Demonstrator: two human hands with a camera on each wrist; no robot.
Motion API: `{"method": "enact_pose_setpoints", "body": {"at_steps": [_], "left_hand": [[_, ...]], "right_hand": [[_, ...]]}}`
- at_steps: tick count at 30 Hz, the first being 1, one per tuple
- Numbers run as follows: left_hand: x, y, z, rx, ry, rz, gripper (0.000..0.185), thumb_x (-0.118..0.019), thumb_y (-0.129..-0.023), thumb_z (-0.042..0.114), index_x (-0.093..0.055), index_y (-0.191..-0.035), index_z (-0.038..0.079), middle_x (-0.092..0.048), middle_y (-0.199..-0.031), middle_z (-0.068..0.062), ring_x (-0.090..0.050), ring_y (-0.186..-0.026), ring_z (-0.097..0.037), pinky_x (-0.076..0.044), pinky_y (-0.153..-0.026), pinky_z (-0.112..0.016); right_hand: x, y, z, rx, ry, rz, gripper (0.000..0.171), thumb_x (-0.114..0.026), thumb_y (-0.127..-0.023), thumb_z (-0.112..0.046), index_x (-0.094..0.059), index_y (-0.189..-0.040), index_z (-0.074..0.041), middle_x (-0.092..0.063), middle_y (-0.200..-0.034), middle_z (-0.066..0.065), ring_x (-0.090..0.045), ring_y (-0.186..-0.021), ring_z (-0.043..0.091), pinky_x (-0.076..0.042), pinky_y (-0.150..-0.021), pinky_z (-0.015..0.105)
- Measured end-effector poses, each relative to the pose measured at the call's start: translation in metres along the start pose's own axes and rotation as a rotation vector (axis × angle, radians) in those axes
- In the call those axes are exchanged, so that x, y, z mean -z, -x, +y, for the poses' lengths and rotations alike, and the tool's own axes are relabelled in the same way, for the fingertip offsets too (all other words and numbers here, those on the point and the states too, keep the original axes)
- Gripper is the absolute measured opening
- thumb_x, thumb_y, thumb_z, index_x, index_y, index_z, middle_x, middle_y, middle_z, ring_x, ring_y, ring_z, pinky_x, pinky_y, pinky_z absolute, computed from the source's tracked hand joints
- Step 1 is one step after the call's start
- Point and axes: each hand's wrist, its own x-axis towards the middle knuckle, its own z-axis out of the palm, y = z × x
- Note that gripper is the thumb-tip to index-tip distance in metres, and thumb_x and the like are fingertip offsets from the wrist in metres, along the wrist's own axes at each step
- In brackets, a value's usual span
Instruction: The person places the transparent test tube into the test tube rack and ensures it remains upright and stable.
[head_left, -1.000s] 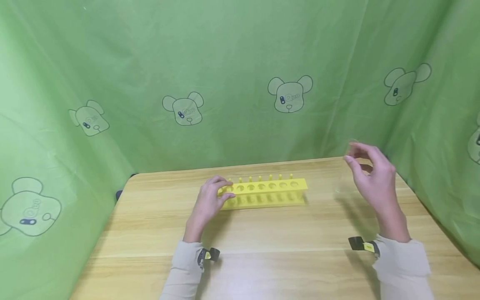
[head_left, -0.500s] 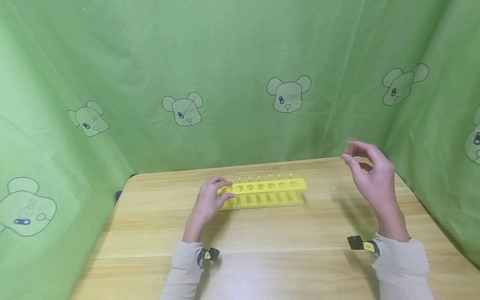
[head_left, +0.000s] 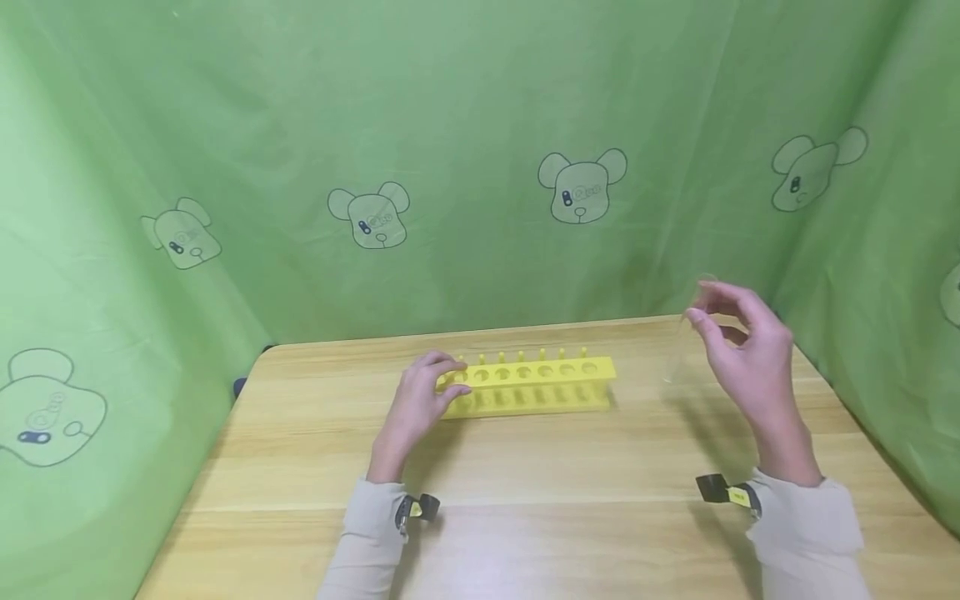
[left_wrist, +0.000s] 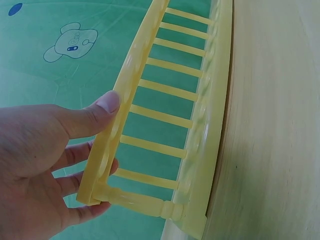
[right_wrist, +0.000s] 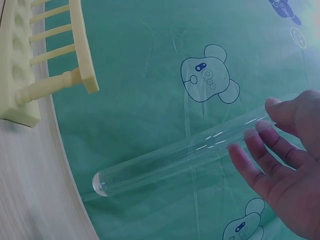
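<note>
A yellow test tube rack [head_left: 525, 385] stands on the table, with a row of round holes on top and a row of pegs behind. My left hand [head_left: 420, 396] grips its left end, thumb on the near edge and fingers over the far side, as the left wrist view [left_wrist: 37, 165] also shows. To the right of the rack, my right hand [head_left: 750, 354] pinches a clear glass test tube [right_wrist: 165, 160] near its upper end. The tube's rounded bottom hangs down, slightly tilted, apart from the rack. No tube shows in the rack's holes.
The wooden table [head_left: 540, 517] reaches back to a green curtain [head_left: 465, 275] printed with bear heads. Curtain also hangs along the left and right sides. A dark fitting [head_left: 239, 387] shows at the table's back left edge.
Both hands stay nearly where they were, the left on the rack, the right holding the test tube. The tube's lower end has shifted slightly left since a second ago.
</note>
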Motion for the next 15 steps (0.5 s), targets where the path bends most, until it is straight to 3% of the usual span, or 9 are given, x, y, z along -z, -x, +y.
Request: {"method": "enact_pose_setpoints", "body": {"at_steps": [9, 15], "left_hand": [[-0.0002, 0.0001, -0.0009, -0.018, -0.015, 0.003, 0.037, -0.085, -0.083, 0.019, -0.075, -0.116, 0.004, -0.07, -0.116, -0.01, -0.065, -0.109, -0.028, -0.053, -0.101, -0.041], [-0.0013, -0.0003, -0.0019, -0.022, -0.015, 0.004, 0.038, -0.085, -0.083, 0.019, -0.075, -0.116, 0.004, -0.069, -0.116, -0.01, -0.065, -0.109, -0.028, -0.053, -0.102, -0.041]], "right_hand": [[-0.0009, -0.0038, -0.0022, 0.042, -0.001, -0.005, 0.042, -0.073, -0.09, 0.01, -0.066, -0.13, 0.0, -0.067, -0.109, 0.002, -0.063, -0.102, 0.006, -0.052, -0.082, 0.007], [-0.0018, -0.0072, -0.0045, 0.029, -0.015, -0.01, 0.043, -0.073, -0.09, 0.009, -0.066, -0.131, -0.001, -0.067, -0.109, -0.002, -0.063, -0.101, 0.007, -0.052, -0.081, 0.008]]}}
